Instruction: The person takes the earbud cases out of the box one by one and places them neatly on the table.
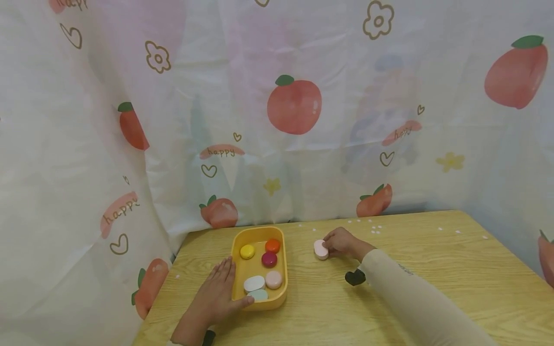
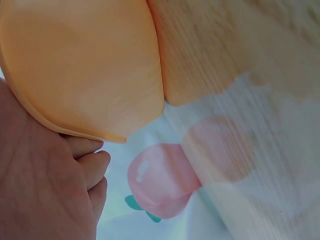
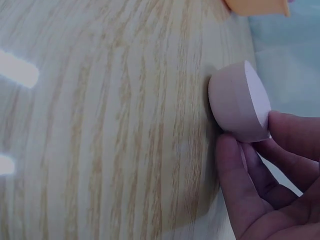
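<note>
Wood-grain tabletop (image 1: 320, 307) beneath a pale pink, flat-topped oval piece (image 1: 320, 251).

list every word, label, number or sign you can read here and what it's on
"happy": on the hanging cloth, three times in full
"happ": same cloth, top left of the head view, partly cut off
Small dark print on the right sleeve: too small to read
</note>
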Demonstrator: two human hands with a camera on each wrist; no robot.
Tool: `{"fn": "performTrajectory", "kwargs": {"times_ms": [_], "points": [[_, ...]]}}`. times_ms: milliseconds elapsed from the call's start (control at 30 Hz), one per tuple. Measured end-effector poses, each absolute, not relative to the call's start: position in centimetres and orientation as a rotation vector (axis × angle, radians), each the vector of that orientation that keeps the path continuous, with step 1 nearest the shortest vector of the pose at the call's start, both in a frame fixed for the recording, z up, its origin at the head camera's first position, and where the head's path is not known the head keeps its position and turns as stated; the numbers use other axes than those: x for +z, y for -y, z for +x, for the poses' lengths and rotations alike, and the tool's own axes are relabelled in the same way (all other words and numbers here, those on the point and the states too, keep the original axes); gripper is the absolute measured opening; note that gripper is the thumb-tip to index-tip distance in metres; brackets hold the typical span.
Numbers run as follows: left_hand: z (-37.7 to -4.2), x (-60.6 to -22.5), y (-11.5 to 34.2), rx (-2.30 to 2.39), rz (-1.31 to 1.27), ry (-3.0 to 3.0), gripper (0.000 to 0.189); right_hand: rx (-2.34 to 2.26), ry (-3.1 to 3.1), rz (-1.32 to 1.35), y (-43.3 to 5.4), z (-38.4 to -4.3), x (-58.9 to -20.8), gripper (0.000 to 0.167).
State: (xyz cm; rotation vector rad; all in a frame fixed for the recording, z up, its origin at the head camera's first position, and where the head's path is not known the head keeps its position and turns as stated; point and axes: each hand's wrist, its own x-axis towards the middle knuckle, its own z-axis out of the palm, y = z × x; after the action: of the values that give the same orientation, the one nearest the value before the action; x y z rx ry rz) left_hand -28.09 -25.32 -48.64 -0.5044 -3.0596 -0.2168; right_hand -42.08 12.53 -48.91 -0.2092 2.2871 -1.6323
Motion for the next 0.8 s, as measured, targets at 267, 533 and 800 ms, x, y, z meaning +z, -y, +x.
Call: {"fn": "performTrajectory", "kwargs": {"times_ms": [267,533,800], "points": [[-28.03,-48.56,25.33,-0.222,-0.507,3.059,0.110,-1.559,-2.381,-0.215,-12.59,-42.30,-49.23,0.027],[-28.14,-48.81,25.47,-0.232,-0.515,3.051,0.110,-1.523,-2.424,-0.195,-12.56,-42.47,-49.40,0.026],[-28.22,-48.81,25.41,-0.245,-0.495,3.067,0.111,-1.531,-2.426,-0.170,-12.50,-42.53,-49.48,0.026]]}}
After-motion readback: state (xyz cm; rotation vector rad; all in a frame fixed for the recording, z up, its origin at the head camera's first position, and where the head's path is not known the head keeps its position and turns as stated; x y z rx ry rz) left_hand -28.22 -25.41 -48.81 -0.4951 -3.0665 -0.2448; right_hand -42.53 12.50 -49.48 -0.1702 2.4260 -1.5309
